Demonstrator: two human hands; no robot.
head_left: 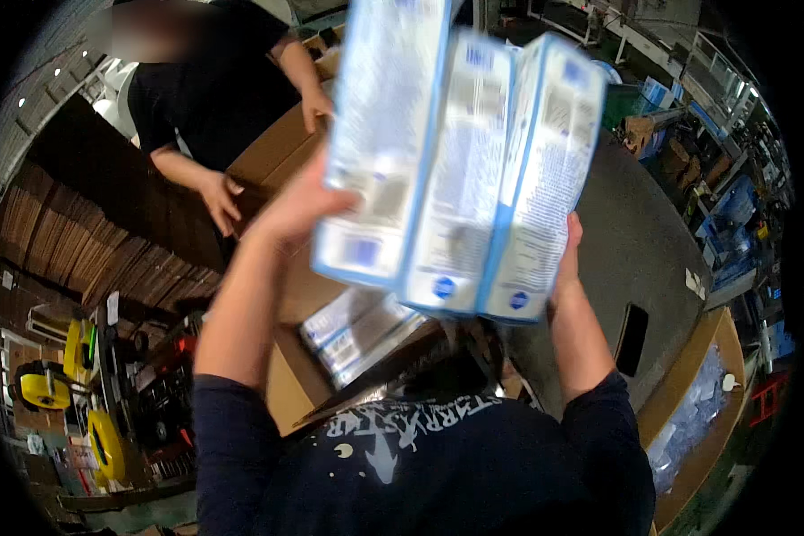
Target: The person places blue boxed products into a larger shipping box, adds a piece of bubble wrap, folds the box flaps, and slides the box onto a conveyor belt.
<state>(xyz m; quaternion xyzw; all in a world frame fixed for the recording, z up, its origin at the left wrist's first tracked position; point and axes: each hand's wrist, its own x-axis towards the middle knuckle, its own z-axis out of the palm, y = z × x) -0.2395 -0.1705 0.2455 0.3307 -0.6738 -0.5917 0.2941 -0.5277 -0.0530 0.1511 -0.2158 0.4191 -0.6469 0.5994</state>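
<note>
Pressed side by side between my two hands are three tall white-and-blue boxes (460, 179), lifted high in front of me. My left hand (308, 201) grips the outer side of the leftmost box, thumb on its face. On the far right side my right hand (570, 255) holds the rightmost box; most of its fingers are hidden behind it. Below them, an open cardboard carton (299, 380) contains more white-and-blue boxes (353, 335). The lifted boxes are slightly blurred and cover part of that carton.
Across from me at the left, a person in black (214, 98) has both hands by a cardboard carton (277, 147). A black phone (632, 339) lies on the grey table (657, 241). Right of it stands a carton of clear plastic packets (697, 415). Flattened cardboard (89, 237) is stacked at left.
</note>
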